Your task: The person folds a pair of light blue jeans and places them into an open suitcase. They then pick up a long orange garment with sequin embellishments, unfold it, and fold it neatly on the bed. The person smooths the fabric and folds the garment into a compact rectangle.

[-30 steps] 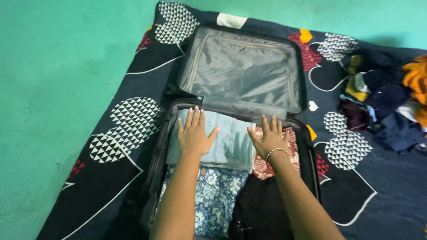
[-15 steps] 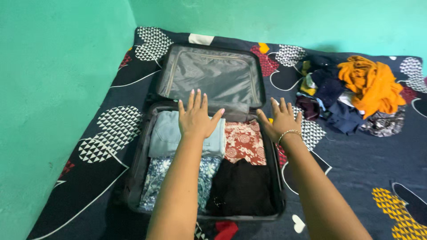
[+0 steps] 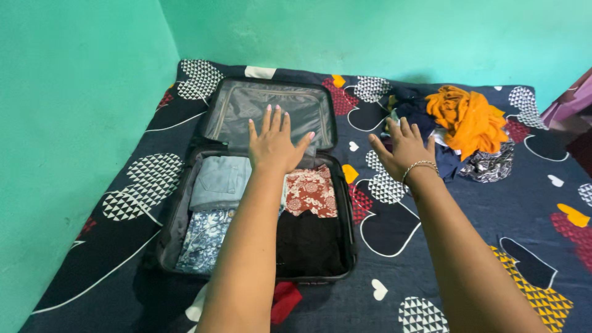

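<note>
Suitcase (image 3: 259,209), black and soft-sided, is lying open on the bed (image 3: 468,216), its lid (image 3: 271,114) folded back toward the green wall (image 3: 74,123) and showing a grey lining. In the head view, folded clothes are filling the base: a pale blue-grey piece (image 3: 219,182) at the back left, a red patterned piece (image 3: 311,191) beside it, a blue floral piece (image 3: 203,237) at the front left and a black piece (image 3: 308,243) at the front right.

Left hand (image 3: 273,143) is hovering above the hinge line, fingers spread and palm down, its grip released and holding nothing. Right hand (image 3: 407,151), with a thin bracelet (image 3: 417,166) at the wrist, is likewise splayed and empty, now over the bedsheet to the right of the case.

A second ago both palms were lying flat on the packed clothes; since then they have been lifting off, and the right one has been swinging out toward the loose heap (image 3: 456,129) of garments, where an orange cloth (image 3: 468,117) is sitting on dark ones. The pressing-down looks finished, judging by this, and the pile is the nearest thing to that hand.

No packages, labels or signs are showing; the only markings are the sheet's white, red and yellow heart shapes on navy.
</note>
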